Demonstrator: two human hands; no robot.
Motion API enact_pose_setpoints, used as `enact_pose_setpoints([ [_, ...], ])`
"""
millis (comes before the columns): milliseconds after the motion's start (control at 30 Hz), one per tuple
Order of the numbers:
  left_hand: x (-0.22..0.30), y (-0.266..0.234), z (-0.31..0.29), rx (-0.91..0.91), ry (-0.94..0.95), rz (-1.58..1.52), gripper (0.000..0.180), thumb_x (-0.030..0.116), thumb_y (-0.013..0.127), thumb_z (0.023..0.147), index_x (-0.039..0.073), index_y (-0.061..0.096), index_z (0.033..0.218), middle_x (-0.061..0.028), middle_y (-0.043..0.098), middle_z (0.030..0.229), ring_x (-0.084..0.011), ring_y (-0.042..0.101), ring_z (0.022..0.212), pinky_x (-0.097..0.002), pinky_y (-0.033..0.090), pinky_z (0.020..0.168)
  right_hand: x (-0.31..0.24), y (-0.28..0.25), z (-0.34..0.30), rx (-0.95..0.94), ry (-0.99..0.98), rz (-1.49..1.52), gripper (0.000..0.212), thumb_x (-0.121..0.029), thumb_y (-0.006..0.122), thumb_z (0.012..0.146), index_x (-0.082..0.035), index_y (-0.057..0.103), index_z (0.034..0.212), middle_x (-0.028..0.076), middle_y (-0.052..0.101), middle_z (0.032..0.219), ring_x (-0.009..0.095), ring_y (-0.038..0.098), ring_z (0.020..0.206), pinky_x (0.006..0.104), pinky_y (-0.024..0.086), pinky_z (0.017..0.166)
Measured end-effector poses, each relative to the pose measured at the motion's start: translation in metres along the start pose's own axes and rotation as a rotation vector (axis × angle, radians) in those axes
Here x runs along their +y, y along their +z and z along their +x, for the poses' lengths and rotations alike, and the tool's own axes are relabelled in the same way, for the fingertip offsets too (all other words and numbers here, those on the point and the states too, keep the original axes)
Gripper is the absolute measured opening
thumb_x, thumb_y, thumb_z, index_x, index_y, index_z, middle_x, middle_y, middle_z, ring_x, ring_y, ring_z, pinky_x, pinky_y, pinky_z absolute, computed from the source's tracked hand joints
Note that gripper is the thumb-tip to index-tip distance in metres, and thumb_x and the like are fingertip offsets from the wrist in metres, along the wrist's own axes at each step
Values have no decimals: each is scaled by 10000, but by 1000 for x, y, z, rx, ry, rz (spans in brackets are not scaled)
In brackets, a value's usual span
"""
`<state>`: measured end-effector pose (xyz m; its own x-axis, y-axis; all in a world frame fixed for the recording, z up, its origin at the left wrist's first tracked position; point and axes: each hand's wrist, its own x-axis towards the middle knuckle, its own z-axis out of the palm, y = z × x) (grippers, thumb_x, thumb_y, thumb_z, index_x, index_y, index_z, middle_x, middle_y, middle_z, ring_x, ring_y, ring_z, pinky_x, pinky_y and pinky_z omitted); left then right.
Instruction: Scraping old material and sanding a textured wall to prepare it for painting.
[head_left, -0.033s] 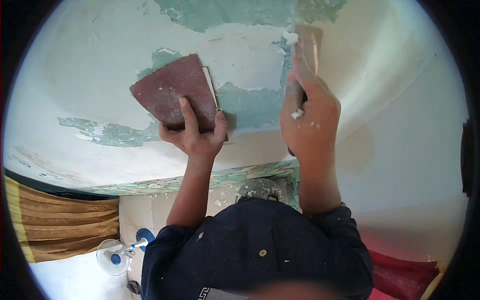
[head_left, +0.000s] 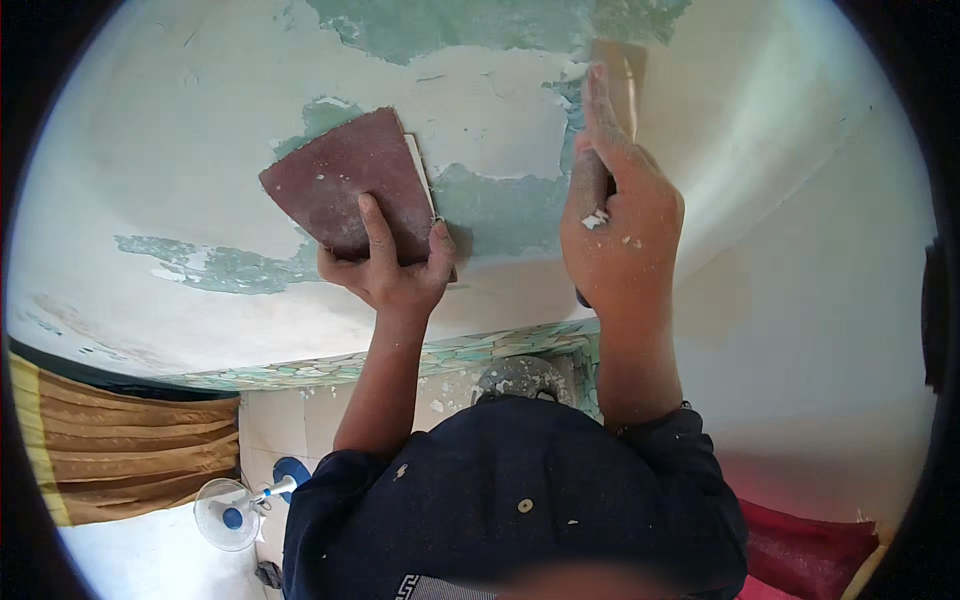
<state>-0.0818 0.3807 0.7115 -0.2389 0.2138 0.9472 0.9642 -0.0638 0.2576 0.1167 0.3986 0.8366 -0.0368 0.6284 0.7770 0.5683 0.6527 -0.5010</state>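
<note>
My left hand (head_left: 392, 265) is closed on a flat, squarish reddish-brown sheet of sandpaper (head_left: 335, 180), dusty, with a pale layer showing at its right edge. The sheet lies against the peeling wall (head_left: 500, 110), fingers spread across its lower part. Farther right, my right hand (head_left: 625, 220) grips a scraper (head_left: 624, 88), its index finger stretched along the blade. The dark handle is mostly hidden in the palm. The blade rests against the wall beside a bare green patch. White paint flakes (head_left: 595, 219) cling to the back of this hand.
Green patches (head_left: 510, 212) show where white paint has come off. Below the wall runs a strip of mosaic stone (head_left: 300, 374). Flakes litter the tiled floor (head_left: 425, 400). A fan (head_left: 228, 515) and brown curtain (head_left: 130, 435) are at lower left; red cloth (head_left: 800, 545) lies lower right.
My right hand and the scraper have shifted slightly upward along the wall. The white flake at the fingertip shows less now. My left hand and the sandpaper stay in place.
</note>
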Motion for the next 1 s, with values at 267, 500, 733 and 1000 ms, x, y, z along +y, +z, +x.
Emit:
enact_pose_setpoints([
  [267, -2, 0, 0, 7, 5, 2, 826, 413, 826, 677, 50, 584, 1378, -312, 316, 1292, -424, 344, 1169, -461, 436, 924, 8, 2, -24, -55, -24, -63, 569, 93, 558, 887, -95, 543, 1424, 206, 708, 1002, 214, 652, 744, 280, 518, 705],
  [500, -1, 1, 1, 18, 9, -16, 820, 401, 821, 679, 52, 581, 1382, -317, 316, 1288, -417, 333, 1160, -457, 431, 924, 8, 5, -16, 33, -38, 28, 678, 50, 602, 815, -181, 529, 1448, 208, 608, 759, 346, 624, 626, 411, 521, 621],
  [733, 2, 2, 5, 20, 16, 0, 799, 394, 815, 675, 37, 602, 1357, -314, 344, 1272, -414, 356, 1132, -448, 431, 907, 18, 14, 1, 94, -139, 70, 657, 63, 597, 808, -176, 562, 1419, 206, 615, 751, 358, 634, 654, 406, 528, 631],
  [1000, -3, -1, 1, 22, 11, 0, 804, 389, 822, 659, 43, 608, 1353, -322, 354, 1274, -421, 364, 1133, -452, 434, 901, 16, 9, -27, -72, -16, 15, 531, 107, 562, 863, -53, 586, 1369, 165, 668, 1257, 218, 704, 858, 283, 538, 762],
])
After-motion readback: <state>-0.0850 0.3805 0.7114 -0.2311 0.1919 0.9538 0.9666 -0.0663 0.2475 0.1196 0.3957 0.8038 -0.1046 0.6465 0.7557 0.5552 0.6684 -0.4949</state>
